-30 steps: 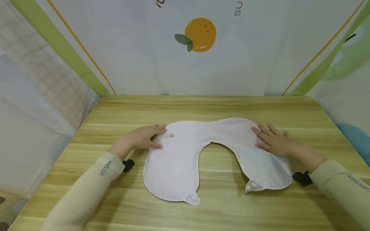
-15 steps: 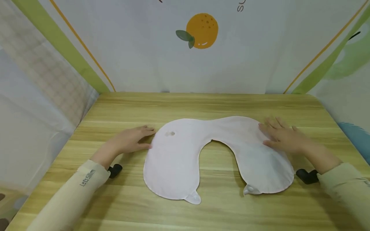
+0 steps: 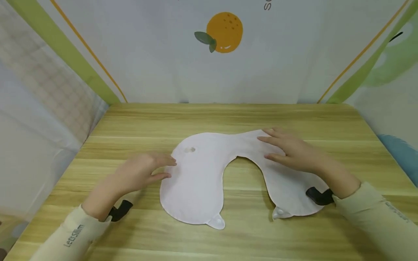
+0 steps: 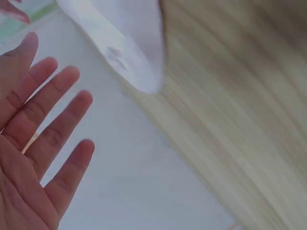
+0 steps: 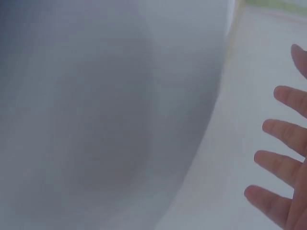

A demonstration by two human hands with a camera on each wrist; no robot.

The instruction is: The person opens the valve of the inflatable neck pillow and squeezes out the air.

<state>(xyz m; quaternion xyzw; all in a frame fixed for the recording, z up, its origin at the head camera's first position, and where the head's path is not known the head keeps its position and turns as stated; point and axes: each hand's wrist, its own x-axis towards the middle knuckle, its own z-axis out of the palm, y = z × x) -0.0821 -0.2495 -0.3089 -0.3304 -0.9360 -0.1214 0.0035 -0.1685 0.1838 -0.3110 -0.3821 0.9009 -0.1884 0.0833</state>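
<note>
A flat white U-shaped neck pillow [image 3: 196, 185] lies on the table, its two arms pointing toward me. A small round valve-like spot shows near its upper left edge, and each end carries a tab with a snap button. My left hand [image 3: 140, 172] is at the pillow's left edge with fingers extended; whether they touch it I cannot tell. Over the pillow's right half is my right hand [image 3: 290, 150], fingers spread and holding nothing. The left wrist view shows the left hand [image 4: 38, 134] with its fingers apart; the right wrist view shows the right fingers [image 5: 283, 134] spread as well.
The wood-grain table [image 3: 241, 239] spans the work area. Behind it hangs a white curtain [image 3: 147, 54] with a printed orange, and more printed cloth hangs at both sides. A black wrist-camera mount [image 3: 121, 210] sits under the left wrist, another [image 3: 318, 196] by the right.
My left hand drew off the pillow to the left, then came lower and nearer to me. My right hand first slid right, then moved left across the pillow. The pillow stays in place.
</note>
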